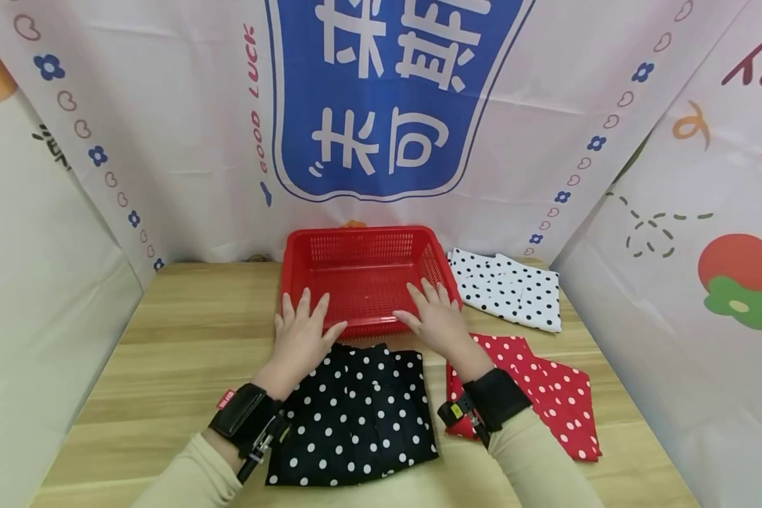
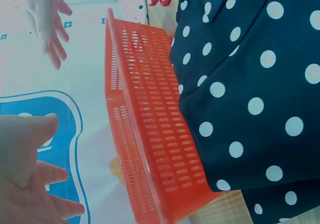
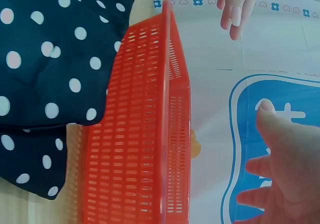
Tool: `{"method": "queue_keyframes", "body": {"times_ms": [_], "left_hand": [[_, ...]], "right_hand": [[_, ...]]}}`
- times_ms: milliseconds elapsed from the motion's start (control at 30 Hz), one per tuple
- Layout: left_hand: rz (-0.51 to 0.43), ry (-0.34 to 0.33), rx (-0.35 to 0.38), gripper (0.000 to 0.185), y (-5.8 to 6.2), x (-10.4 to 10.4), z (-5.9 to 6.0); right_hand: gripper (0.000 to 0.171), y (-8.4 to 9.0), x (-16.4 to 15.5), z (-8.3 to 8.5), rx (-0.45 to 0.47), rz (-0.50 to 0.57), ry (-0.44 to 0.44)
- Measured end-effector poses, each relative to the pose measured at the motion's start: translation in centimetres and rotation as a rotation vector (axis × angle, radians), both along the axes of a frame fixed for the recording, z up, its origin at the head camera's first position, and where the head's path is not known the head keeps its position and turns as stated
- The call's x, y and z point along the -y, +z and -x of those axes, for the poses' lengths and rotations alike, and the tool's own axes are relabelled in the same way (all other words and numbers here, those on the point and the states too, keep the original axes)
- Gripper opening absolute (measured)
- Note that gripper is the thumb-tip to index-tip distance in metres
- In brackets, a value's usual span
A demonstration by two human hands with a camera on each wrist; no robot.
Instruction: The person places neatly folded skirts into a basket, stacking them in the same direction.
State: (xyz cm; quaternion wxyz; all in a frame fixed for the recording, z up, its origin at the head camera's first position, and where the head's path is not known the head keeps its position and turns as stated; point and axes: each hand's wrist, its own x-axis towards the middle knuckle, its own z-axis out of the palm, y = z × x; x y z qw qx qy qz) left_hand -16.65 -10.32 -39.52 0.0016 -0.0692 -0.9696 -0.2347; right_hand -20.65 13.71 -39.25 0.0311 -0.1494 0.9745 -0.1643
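Navy white-dotted cloth (image 1: 355,416), folded flat

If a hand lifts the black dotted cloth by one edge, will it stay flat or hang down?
The black dotted cloth would probably hang limp: it lies in soft folds on the table. It looks thin, so likely light. It should not roll or tip.

Head view above – wrists close, sharing basket (image 1: 362,271)
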Motion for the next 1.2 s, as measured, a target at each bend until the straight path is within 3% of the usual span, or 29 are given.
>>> {"method": "queue_keyframes", "body": {"times_ms": [567, 1200], "left_hand": [[0.015, -0.007, -0.017, 0.062, -0.8, -0.3, -1.0], [-0.057, 0.006, -0.002, 0.062, -2.0, 0.1, -3.0]], "right_hand": [[0.069, -1.0, -0.6, -1.1, -0.029, 0.038, 0.010], [0.065, -2.0, -1.3, -3.0, -0.027, 0.067, 0.008]]}}
